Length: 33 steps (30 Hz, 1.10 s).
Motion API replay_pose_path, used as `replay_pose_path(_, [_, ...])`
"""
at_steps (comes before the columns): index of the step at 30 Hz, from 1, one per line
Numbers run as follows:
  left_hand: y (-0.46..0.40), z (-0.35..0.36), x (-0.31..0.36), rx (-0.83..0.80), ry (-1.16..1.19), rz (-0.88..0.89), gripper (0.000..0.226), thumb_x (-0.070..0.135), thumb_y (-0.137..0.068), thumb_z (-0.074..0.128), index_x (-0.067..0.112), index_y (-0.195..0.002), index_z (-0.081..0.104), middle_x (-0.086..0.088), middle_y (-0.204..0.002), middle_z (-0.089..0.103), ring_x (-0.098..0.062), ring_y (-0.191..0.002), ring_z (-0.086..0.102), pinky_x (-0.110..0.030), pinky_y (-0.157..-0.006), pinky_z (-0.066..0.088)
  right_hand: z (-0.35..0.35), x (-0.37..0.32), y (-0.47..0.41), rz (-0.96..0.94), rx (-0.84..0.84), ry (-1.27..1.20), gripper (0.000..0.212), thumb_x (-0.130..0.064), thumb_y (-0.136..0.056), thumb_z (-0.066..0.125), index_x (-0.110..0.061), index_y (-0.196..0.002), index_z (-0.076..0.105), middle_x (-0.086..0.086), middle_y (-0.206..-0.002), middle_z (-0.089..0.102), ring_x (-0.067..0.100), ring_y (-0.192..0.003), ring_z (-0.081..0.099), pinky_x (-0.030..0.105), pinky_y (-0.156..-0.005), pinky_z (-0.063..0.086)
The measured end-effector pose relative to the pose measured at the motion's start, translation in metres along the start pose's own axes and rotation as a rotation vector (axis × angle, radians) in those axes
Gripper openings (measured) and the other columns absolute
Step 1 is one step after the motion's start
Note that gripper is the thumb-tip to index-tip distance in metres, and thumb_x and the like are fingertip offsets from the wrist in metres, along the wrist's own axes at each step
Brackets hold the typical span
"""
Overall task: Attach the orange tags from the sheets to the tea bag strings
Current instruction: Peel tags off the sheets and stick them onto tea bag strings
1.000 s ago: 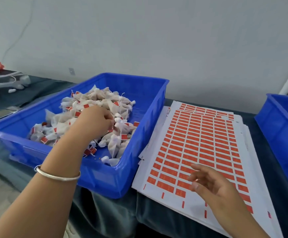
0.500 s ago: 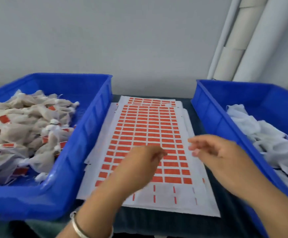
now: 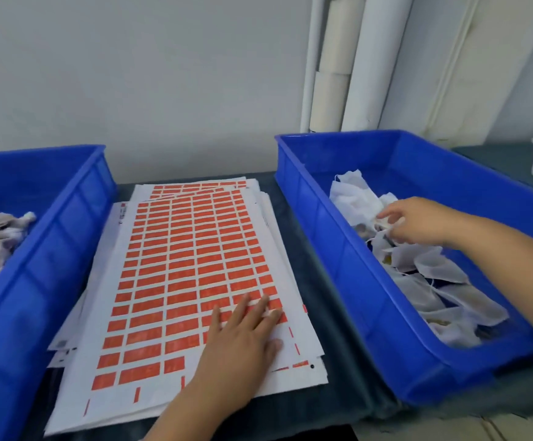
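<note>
Under the left hand [image 3: 243, 342]: fingers spread flat on papery tag sheets [image 3: 192, 265], orange rectangles.
Right hand [image 3: 417, 222]: pinching gauzy tea bags [image 3: 424, 268]; two blue plastic bins [image 3: 348, 237].

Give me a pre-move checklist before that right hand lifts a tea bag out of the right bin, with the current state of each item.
1. Right hand in the right bin, on the untagged tea bags: ok.
2. One bag firmly held: cannot tell, fingers curl into the pile.
3. Its string free of other bags: cannot tell.
4. Left hand flat on the top tag sheet: ok.
5. Orange tags left on the sheet: ok.
6. Tag already peeled: not ok.
</note>
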State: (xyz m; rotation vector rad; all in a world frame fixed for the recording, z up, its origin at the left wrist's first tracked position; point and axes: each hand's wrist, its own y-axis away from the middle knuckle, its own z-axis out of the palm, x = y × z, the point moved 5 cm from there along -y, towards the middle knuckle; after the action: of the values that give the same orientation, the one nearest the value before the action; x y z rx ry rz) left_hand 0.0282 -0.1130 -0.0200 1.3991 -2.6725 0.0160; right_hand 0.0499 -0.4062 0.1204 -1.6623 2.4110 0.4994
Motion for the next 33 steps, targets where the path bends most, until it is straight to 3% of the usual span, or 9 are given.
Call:
replay_pose_path(3, [0.002,0.001,-0.001,0.015,-0.011,-0.019,0.057,0.061,-0.091,0.008,0.046,-0.144,-0.007,0.022,-0.150,-0.018,-0.008,-0.129,-0.031,-0.044,-0.102,-0.027,0.011,-0.002,-0.014,-0.051,0.031,0.168,0.040,-0.011,-0.089,0.060,-0.017,-0.128,0.057,0.006,-0.125,0.058,0.023,-0.101,0.056,0.027,-0.078,0.041])
replay_pose_path(7, [0.001,-0.001,0.000,0.022,-0.022,-0.032,0.059,0.063,-0.089,0.005,0.047,-0.144,-0.008,0.025,-0.139,-0.026,-0.007,-0.127,-0.032,-0.043,-0.101,-0.028,0.007,0.003,-0.020,-0.020,0.174,0.199,0.019,-0.006,-0.087,0.057,-0.011,-0.091,0.075,0.007,-0.098,0.070,0.025,-0.091,0.061,0.034,-0.075,0.051])
replay_pose_path(10, [0.002,-0.001,0.001,0.030,-0.023,-0.036,0.060,0.063,-0.087,0.003,0.047,-0.144,-0.007,0.025,-0.138,-0.027,-0.007,-0.126,-0.033,-0.042,-0.100,-0.028,0.000,0.008,-0.019,-0.015,0.237,0.161,0.019,-0.005,-0.088,0.056,-0.007,-0.088,0.075,0.006,-0.096,0.071,0.026,-0.091,0.062,0.039,-0.081,0.052])
replay_pose_path(17, [0.003,-0.001,0.000,0.029,0.021,-0.033,0.059,0.064,-0.088,0.008,0.048,-0.144,-0.003,0.025,-0.149,-0.016,-0.003,-0.126,-0.030,-0.041,-0.101,-0.028,-0.033,0.005,-0.003,-0.029,0.487,-0.517,0.019,-0.006,-0.089,0.060,-0.020,-0.076,0.060,0.000,-0.077,0.065,0.013,-0.070,0.063,0.026,-0.069,0.051])
replay_pose_path(21, [0.002,-0.007,-0.001,0.005,0.111,-0.033,0.056,0.061,-0.092,0.021,0.048,-0.144,0.006,0.022,-0.155,-0.005,-0.006,-0.139,-0.018,-0.042,-0.105,-0.022,-0.058,-0.022,0.019,-0.152,0.536,-0.756,0.010,-0.006,-0.091,0.060,-0.016,-0.091,0.062,-0.004,-0.077,0.064,0.004,-0.061,0.061,0.016,-0.062,0.049])
replay_pose_path(23, [0.003,-0.018,0.000,-0.019,0.206,-0.060,0.053,0.057,-0.093,0.032,0.046,-0.143,0.018,0.022,-0.155,0.007,-0.009,-0.144,-0.002,-0.045,-0.111,-0.012,-0.069,-0.041,0.036,-0.248,0.546,-0.828,0.015,-0.006,-0.091,0.059,-0.020,-0.088,0.062,-0.004,-0.076,0.065,0.000,-0.054,0.061,0.014,-0.060,0.053])
replay_pose_path(25, [0.005,-0.038,0.002,0.013,0.378,-0.108,0.050,0.052,-0.091,0.043,0.047,-0.139,0.029,0.022,-0.151,0.022,-0.010,-0.140,0.023,-0.042,-0.114,0.016,-0.076,-0.066,0.056,-0.349,0.527,-0.884,0.019,-0.006,-0.091,0.059,-0.023,-0.083,0.063,-0.006,-0.071,0.066,-0.001,-0.053,0.061,0.013,-0.060,0.053])
replay_pose_path(28, [0.015,-0.086,0.003,0.237,0.633,-0.141,0.046,0.059,-0.080,0.048,0.058,-0.124,0.034,0.029,-0.137,0.038,-0.002,-0.122,0.044,-0.024,-0.093,0.043,-0.071,-0.109,0.084,-0.490,0.390,-0.983,0.019,-0.002,-0.090,0.058,-0.019,-0.085,0.063,-0.008,-0.060,0.067,0.004,-0.054,0.061,0.016,-0.062,0.053])
replay_pose_path(33, [0.034,-0.153,0.000,0.554,0.894,-0.095,0.043,0.073,-0.058,0.043,0.060,-0.099,0.045,0.042,-0.099,0.049,0.016,-0.090,0.051,-0.002,-0.056,0.039,-0.019,-0.169,0.111,-0.577,0.135,-0.894,0.020,-0.003,-0.089,0.060,-0.022,-0.084,0.060,-0.007,-0.064,0.069,0.004,-0.055,0.062,0.016,-0.060,0.052])
